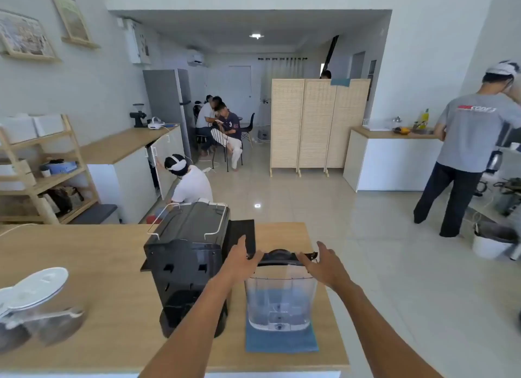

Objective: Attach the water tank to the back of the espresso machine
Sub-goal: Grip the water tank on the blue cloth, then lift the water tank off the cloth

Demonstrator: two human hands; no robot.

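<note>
L hand [243, 260] & R hand [324, 266] open, flanking tank [280, 298] lid, not clamped. Risk: loose grab, tank tips off cloth [282, 341]; machine [186, 265] just left of L.

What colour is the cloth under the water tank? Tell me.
Blue; the cloth shows plainly in the head view, beneath the clear water tank.

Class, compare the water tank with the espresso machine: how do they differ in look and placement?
The water tank is clear; the espresso machine is black and opaque. The tank stands on a blue cloth; the machine sits directly on the wooden counter. Both stand upright.
</note>
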